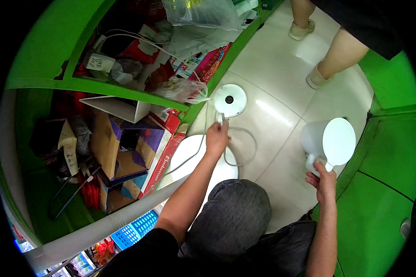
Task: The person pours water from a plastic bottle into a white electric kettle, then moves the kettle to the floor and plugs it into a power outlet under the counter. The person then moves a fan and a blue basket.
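A white electric kettle (312,138) with a round lid (339,142) is at the right, its handle gripped in my right hand (324,181). Whether the kettle touches the floor, I cannot tell. My left hand (216,142) pinches a small white piece (221,118), apparently a plug, just below the round white kettle base (230,100). That base lies on the tiles, its dark round connector facing up. A pale power cord (254,149) loops on the floor beside my left hand. Under my left forearm is a large, bright white round object (183,155).
Green shelving (131,95) on the left holds open cardboard boxes (104,138), plastic bags (204,14) and a red Budweiser carton (163,159). A grey pipe (107,225) crosses the lower left, near a blue basket (135,230). Another person's legs (343,52) stand at upper right, beside green panels (378,207).
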`<state>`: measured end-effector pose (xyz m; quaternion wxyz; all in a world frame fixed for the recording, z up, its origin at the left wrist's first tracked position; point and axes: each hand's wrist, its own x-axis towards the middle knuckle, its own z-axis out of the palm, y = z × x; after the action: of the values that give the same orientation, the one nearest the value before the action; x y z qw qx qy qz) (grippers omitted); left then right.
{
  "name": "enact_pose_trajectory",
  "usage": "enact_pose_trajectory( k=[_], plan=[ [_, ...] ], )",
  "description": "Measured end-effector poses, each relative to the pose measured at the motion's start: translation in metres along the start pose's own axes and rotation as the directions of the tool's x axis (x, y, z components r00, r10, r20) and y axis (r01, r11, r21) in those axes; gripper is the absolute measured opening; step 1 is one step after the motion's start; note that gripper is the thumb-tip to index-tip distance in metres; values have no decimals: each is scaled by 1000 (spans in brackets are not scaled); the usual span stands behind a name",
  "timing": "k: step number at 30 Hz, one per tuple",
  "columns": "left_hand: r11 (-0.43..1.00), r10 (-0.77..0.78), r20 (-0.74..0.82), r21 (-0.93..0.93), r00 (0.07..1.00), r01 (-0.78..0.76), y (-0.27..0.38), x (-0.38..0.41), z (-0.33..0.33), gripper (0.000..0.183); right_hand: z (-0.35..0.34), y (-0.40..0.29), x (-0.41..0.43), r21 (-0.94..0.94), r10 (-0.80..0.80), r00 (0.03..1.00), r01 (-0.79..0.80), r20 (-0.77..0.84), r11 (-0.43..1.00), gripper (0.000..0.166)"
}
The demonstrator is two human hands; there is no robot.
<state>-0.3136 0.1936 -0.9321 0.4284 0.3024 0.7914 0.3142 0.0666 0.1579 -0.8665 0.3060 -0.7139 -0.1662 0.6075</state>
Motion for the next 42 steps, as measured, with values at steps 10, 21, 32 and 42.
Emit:
enact_pose_trajectory(
  k=[10,21,32,42],
  plan=[
    [984,146,-318,143,937,-105,-72,148,27,43,11,-5,-5,-1,-21,1000,21,-19,1000,43],
    [981,175,-26,90,984,-173,-56,81,68,42,5,-4,-4,-9,-26,998,26,-58,1000,41],
    [812,-92,244,-543,965,215,-19,29,40,18,-5,-14,2,-69,-22,999,19,-45,997,38],
    [808,-117,409,-491,905,326,38,-57,3,18,-49,-22,24,-375,-50,998,34,-31,927,52]
  ],
)
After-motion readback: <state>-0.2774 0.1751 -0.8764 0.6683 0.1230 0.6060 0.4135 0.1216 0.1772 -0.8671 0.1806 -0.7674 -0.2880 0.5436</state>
